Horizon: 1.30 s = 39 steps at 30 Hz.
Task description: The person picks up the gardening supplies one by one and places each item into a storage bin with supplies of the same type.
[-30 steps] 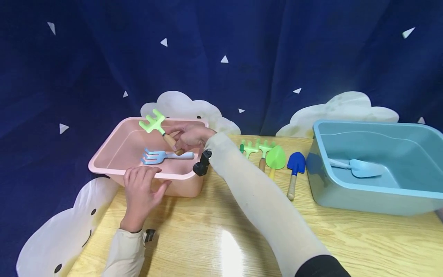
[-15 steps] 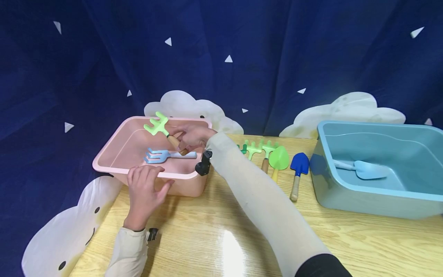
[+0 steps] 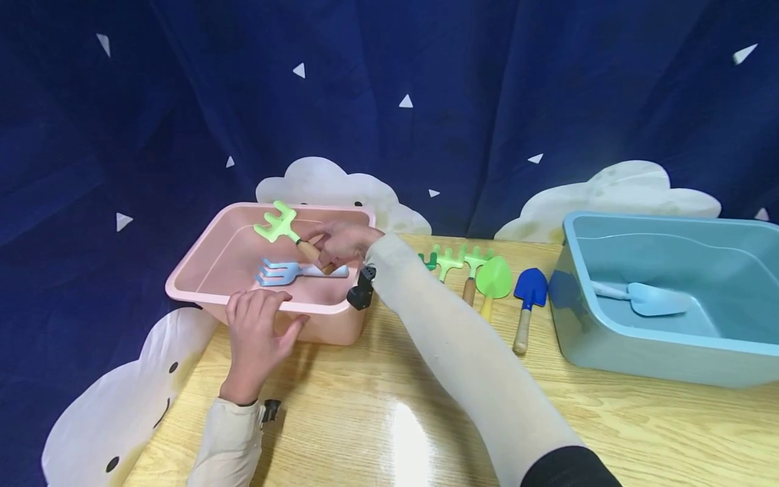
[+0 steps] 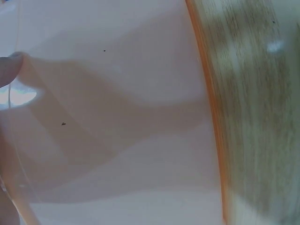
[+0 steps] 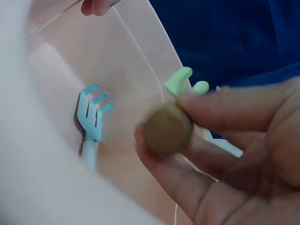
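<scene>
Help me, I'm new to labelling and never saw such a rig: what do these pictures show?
No machine here: just a person's bare left hand and right hand. The wide view comes from the head, the close ones from each wrist. The left hand grips the near rim of a pink rectangular tub. The right hand holds a light-green rake by its wooden handle; a pale-blue fork lies inside the tub. On the wooden table lie two more light-green rakes, a partly hidden dark-green tool, a light-green shovel with a yellow handle and a dark-blue shovel with a wooden handle. At the right stands a blue tub holding a light-blue trowel.
</scene>
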Motion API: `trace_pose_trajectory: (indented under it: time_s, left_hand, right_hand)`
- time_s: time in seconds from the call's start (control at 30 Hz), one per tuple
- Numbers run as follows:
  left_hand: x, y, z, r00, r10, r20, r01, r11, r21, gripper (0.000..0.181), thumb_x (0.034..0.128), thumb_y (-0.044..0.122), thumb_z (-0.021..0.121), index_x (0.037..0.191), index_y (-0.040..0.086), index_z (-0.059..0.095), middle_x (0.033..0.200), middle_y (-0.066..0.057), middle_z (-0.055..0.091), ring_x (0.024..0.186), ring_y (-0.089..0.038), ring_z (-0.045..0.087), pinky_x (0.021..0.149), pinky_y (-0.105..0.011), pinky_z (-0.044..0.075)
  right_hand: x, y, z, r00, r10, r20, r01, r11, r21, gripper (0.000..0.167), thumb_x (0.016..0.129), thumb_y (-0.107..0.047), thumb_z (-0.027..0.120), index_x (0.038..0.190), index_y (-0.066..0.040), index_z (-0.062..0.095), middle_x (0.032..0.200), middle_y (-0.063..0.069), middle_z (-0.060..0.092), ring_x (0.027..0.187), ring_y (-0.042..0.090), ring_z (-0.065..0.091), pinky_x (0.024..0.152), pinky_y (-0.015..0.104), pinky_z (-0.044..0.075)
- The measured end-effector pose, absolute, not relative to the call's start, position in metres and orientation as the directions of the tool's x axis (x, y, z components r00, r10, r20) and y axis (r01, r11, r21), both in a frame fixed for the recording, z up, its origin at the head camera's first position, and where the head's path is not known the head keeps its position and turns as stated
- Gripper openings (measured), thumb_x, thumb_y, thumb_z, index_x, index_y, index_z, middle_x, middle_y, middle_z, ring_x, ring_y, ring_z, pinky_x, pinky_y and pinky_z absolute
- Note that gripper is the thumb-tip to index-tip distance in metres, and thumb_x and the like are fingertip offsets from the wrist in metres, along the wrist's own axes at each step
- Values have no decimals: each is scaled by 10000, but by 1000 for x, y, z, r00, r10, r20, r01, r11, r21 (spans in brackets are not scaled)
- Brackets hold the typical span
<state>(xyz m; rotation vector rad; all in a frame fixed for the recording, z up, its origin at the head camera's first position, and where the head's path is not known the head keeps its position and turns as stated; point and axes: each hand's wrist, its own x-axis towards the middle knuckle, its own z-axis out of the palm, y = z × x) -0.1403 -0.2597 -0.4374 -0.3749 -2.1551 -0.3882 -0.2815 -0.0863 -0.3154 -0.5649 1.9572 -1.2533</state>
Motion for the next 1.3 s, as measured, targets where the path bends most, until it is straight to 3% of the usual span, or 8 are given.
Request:
trace_pose_trajectory:
  time_s: [0.07,0.17,0.27,0.83,1.3]
  left_hand:
    - [-140,-259,-437,-563,123,818,403,904,141,440,758,388,705,994,21,645,856,-142,584,865,-368,498,934,-545,299]
    - [-140,-259,-438,-565,121,816,406,902,148,447,760,393,705,997,19,644,863,-141,586,872,-365,496,942,-547,295]
    - [-140,-259,-438,-570,118,813,407,900,155,450,765,398,702,1002,20,644,865,-140,582,879,-364,492,950,-549,290]
    - [-140,-258,-437,-550,115,827,415,897,151,445,762,392,696,988,12,645,871,-152,606,891,-384,503,952,-561,292]
    - [-141,-258,-437,-548,114,829,421,893,156,440,753,380,695,984,9,642,865,-161,590,895,-391,490,954,-568,280]
  right_hand:
    - [-281,-87,-316,-689,-655,-311,-30,454,-891,609,857,130,510,1432,-72,497,1257,150,601,951,177,567,747,230,472]
    - [-281,-86,-318,-780,-575,-245,-108,510,-853,526,884,30,548,1397,-86,543,1422,117,561,1202,197,567,928,242,474]
    - [-281,-86,-318,-826,-529,-196,-139,527,-838,461,909,-38,571,1367,-90,569,1444,112,556,1343,228,513,1087,299,431]
    - [-250,-23,-290,-857,-509,83,-352,459,-816,292,953,-133,578,1234,-103,654,1260,83,666,1150,219,603,1000,322,486]
    - [-232,31,-300,-884,-451,119,-366,512,-777,322,958,-186,579,1268,-125,642,1319,37,640,1269,270,564,1074,410,452]
